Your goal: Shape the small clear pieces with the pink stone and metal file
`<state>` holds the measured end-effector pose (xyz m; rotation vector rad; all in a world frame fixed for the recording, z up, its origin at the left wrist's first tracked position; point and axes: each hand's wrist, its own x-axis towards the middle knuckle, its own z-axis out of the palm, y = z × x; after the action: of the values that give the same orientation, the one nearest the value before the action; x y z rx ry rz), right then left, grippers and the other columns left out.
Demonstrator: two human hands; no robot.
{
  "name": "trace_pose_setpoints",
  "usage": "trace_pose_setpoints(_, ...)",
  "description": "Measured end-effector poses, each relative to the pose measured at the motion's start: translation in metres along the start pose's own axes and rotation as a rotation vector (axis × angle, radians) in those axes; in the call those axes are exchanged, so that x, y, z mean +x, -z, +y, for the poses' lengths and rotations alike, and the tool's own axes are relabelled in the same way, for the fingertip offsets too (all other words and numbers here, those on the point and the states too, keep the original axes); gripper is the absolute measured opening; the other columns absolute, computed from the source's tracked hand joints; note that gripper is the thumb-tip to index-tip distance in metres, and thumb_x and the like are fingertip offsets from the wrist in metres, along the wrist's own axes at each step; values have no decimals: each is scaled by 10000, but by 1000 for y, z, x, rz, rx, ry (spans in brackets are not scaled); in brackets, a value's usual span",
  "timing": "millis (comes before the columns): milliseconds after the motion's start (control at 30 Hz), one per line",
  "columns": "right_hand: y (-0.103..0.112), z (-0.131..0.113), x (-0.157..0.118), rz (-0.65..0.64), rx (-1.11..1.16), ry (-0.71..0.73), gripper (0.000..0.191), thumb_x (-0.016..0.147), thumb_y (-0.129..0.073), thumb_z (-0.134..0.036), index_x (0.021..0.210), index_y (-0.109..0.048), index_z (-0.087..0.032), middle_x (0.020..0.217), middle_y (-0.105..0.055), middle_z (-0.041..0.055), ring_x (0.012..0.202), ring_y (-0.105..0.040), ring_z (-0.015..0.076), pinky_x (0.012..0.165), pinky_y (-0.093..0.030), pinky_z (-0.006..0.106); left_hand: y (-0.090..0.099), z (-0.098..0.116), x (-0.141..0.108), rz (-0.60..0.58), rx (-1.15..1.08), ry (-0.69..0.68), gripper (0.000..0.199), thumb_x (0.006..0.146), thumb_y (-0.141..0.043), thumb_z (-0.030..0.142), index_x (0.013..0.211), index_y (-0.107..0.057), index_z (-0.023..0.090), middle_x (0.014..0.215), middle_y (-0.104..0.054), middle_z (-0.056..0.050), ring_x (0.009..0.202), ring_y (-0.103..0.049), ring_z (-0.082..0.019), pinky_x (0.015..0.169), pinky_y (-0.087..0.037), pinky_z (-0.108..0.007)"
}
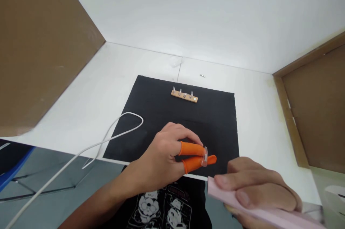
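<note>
Head view: my left hand (165, 153) pinches a clear bit (205, 159) (orange covers (192, 148) likely help grip); my right hand (260, 182) closes round a pink bar (224, 193).

Finger cots (192, 149): uniform orange. Bar (228, 196): pale pink. Mat (161, 112): plain black. Strip (187, 97): tan, one white dot (194, 99). Cable (121, 134), tabletop (256, 114): white. Side panels (40, 49): brown. Shirt (163, 209): black, white figure print. Chair (20, 166): blue edge

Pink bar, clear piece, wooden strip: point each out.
Pink bar (271, 216): head view, middle of its side.
Clear piece (205, 158): head view, its middle.
Wooden strip (182, 96): head view, bare wood near its middle.
</note>
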<state>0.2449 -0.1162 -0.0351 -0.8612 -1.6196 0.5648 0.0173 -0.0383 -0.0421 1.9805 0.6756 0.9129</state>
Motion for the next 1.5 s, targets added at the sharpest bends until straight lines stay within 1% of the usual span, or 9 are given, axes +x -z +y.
trace_pose_setpoints(67, 4, 4, -4, 23, -2, -14, 92, 949, -845, -197, 960, -759, -230, 1000, -897, 21, 586, -799, 147, 532, -609, 282, 0, 0, -1, -1, 4, 3, 107, 926, -896, 126, 953, -839, 211, 1035, -849, -4, 938, -746, -150, 893, -564, -297)
trace_pose_setpoints(233, 27, 23, -25, 189, -27, -59, 383, 825, -865, -1, 1127, -804, -228, 1155, -887, 26, 971, -877, 215, 855, -720, 322, 1, 0, -5, 2, 0, 4, 125, 911, -899, 108, 952, -840, 210, 1035, -848, -4, 938, -743, -152, 879, -568, -290)
trace_pose_setpoints(333, 18, 17, -17, 131, -6, -29, 290, 867, -880, -89, 1101, -804, -243, 1105, -893, 19, 811, -868, 206, 720, -703, 331, 1, 0, -4, 4, 5, -4, 122, 909, -900, 102, 943, -840, 203, 1022, -847, -1, 915, -740, -144, 870, -560, -289)
trace_pose_setpoints(467, -1, 2, 0, 28, 39, -9, 79, 949, -838, -204, 992, -794, -253, 978, -895, 11, 511, -757, 158, 442, -549, 317, 1, 1, 1, 0, -3, -5, 102, 924, -894, 114, 937, -844, 202, 1031, -850, -12, 931, -748, -151, 890, -561, -295)
trace_pose_setpoints(733, 24, 18, -22, 204, 10, -13, 411, 842, -874, -24, 1190, -801, -230, 1164, -886, 26, 928, -870, 223, 754, -710, 361, 2, 0, -6, 2, -11, 15, 127, 914, -894, 103, 948, -844, 214, 1034, -847, -2, 948, -733, -154, 886, -568, -282)
trace_pose_setpoints(967, -7, -1, 5, 34, 63, -18, 72, 979, -801, -209, 1029, -798, -260, 1004, -897, -9, 464, -707, 146, 405, -498, 367, 3, 4, 2, 8, -8, 13, 106, 920, -897, 119, 941, -844, 209, 1025, -852, -5, 924, -742, -153, 869, -569, -295)
trace_pose_setpoints(1067, 6, 5, -5, 27, 44, -15, 171, 940, -819, -163, 1080, -814, -261, 1048, -896, -8, 561, -772, 169, 472, -581, 367, 3, 3, 0, 8, -14, 3, 113, 916, -898, 111, 945, -843, 205, 1027, -853, -7, 920, -742, -153, 876, -565, -302)
trace_pose_setpoints(1233, 32, 19, -27, 248, -81, -82, 387, 853, -864, -83, 1157, -813, -317, 1120, -889, -10, 882, -867, 256, 633, -712, 408, 3, 2, -6, 7, -33, 10, 86, 932, -891, 140, 929, -842, 210, 1004, -850, -1, 907, -741, -153, 870, -567, -299)
trace_pose_setpoints(1500, 13, 4, -4, -6, 10, -21, 224, 931, -852, -163, 1125, -808, -267, 1089, -891, 17, 614, -810, 185, 553, -634, 359, 4, 4, -1, 8, -7, 4, 92, 925, -893, 130, 951, -845, 203, 1033, -853, -11, 935, -743, -157, 875, -574, -292)
